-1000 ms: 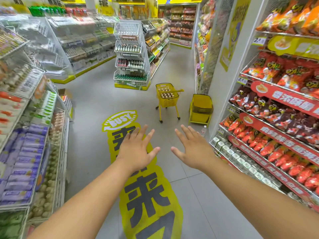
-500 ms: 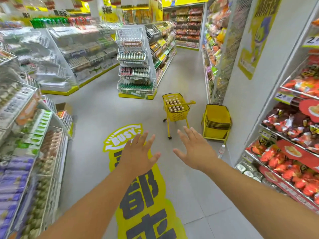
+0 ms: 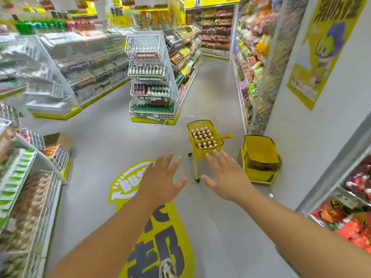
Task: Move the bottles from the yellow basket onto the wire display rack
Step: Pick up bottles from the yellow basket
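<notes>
Closer now, the yellow basket [image 3: 206,140] of bottles [image 3: 203,138] stands on wheeled legs before the wire display rack [image 3: 152,77]. Left hand [image 3: 160,177] and right hand [image 3: 226,177] reach spread, holding nothing; a careless bump could roll it away.

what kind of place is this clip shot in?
Almost certainly a snack or grocery shop aisle. Stocked shelves of packaged snacks line the walkway, a tiered wire display rack holds bottled drinks, and a yellow basket of bottles stands on wheels beside a stack of yellow shopping baskets.
</notes>
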{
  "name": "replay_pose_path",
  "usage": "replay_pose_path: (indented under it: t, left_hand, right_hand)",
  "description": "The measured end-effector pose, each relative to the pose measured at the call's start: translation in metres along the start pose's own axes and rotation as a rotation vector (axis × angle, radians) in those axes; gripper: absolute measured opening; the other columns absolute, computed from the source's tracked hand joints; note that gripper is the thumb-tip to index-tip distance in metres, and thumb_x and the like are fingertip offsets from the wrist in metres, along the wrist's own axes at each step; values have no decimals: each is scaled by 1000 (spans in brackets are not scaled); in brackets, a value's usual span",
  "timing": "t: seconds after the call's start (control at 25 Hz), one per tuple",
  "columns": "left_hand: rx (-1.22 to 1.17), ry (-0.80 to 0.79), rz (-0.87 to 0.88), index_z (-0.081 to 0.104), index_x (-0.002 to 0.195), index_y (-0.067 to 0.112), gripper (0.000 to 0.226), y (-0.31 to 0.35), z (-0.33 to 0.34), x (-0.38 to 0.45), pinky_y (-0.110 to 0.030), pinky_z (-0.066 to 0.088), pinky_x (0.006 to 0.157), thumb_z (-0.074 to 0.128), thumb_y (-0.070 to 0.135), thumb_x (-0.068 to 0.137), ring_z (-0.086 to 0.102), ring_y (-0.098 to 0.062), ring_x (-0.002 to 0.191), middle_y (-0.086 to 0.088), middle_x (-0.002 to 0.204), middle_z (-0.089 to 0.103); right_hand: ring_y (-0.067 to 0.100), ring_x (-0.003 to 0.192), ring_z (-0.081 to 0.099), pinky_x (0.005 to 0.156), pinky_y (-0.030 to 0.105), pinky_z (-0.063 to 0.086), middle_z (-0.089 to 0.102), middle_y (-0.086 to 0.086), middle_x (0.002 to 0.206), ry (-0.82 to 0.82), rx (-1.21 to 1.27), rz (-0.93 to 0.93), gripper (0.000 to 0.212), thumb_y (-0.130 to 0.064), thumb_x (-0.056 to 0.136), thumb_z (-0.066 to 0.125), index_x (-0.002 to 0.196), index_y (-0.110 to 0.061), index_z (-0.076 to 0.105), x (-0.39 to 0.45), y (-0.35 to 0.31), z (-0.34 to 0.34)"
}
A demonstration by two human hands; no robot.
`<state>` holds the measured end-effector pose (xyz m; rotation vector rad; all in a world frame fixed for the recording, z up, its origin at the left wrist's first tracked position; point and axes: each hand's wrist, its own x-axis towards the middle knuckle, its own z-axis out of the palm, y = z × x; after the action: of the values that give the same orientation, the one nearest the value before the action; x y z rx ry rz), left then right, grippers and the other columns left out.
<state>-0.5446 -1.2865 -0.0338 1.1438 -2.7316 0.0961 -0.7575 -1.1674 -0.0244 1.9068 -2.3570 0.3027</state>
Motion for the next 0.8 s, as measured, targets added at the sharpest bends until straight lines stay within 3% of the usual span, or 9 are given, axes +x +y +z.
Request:
replay_pose_path:
  t: [0.2, 0.32, 0.48, 0.64, 0.8]
  left_hand:
    - [30, 14, 62, 22, 160, 32, 87, -65, 25, 132, -50, 31, 117, 9, 77, 87, 24, -29, 151, -2, 169, 16]
    - [-2, 25, 79, 23, 160, 31, 89, -112, 28, 214, -50, 31, 117, 7, 77, 85, 24, -30, 152, -2, 170, 16]
    - [-37, 26, 118, 22, 161, 31, 91, -159, 33, 304, -50, 29, 118, 7, 78, 84, 21, -29, 153, -1, 170, 14]
    - [-59, 9, 146, 27, 160, 30, 90, -196, 57, 388, -51, 32, 116, 11, 78, 85, 24, -30, 153, -3, 169, 18]
    - [-35, -4, 130, 21, 161, 32, 89, -227, 91, 484, -51, 28, 119, 10, 78, 85, 19, -29, 154, -2, 170, 13]
  right_hand:
    - [31, 157, 16, 125, 45, 19, 19, 9, 170, 16, -23, 37, 95, -74, 84, 11, 163, -22, 23, 131, 12, 31]
    - [37, 150, 35, 119, 50, 33, 39, 15, 161, 63, -47, 66, 92, -70, 86, 20, 157, -15, 39, 221, 15, 43]
    - [42, 123, 63, 98, 54, 54, 64, 20, 136, 65, -49, 77, 78, -62, 85, 40, 137, -8, 64, 325, 16, 60]
    - [42, 135, 54, 109, 51, 45, 56, 18, 147, 81, -47, 99, 75, -60, 90, 49, 147, -11, 54, 414, 33, 85]
    - [41, 127, 60, 99, 51, 54, 63, 18, 138, 46, -41, 93, 77, -63, 86, 43, 139, -11, 62, 509, 68, 124]
